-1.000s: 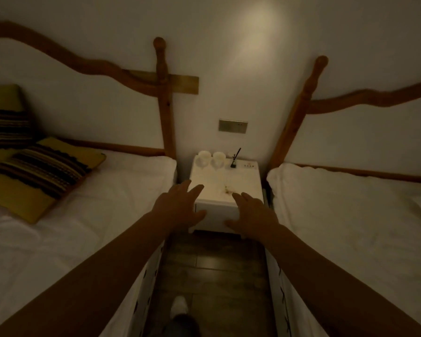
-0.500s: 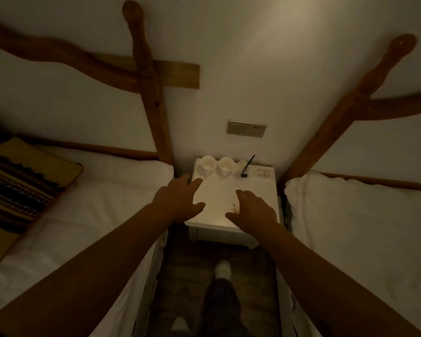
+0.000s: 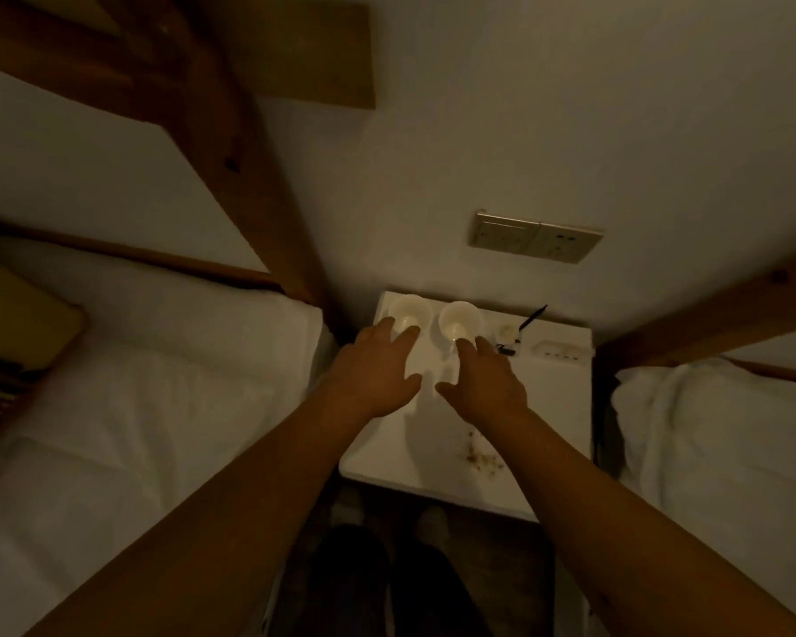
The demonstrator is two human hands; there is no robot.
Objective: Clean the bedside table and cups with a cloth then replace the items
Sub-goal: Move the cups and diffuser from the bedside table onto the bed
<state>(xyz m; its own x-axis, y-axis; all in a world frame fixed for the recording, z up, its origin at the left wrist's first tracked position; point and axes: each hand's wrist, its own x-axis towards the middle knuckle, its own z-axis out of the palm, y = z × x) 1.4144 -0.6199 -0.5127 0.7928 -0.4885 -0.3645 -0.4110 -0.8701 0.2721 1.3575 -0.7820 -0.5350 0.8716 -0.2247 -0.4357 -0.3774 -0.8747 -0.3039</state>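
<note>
At the back of the white bedside table (image 3: 538, 406), against the wall, two white cups (image 3: 411, 311) (image 3: 459, 320) stand side by side. Left hand (image 3: 372, 371) reaches with spread fingers to the left cup's near side, right hand (image 3: 481, 381) likewise to the other; neither has closed on a cup. Right of the cups lie a dark pen (image 3: 530, 318) and a small round item. Brown crumbs (image 3: 482, 457) spot the table's front. White beds (image 3: 134, 383) flank it.
</note>
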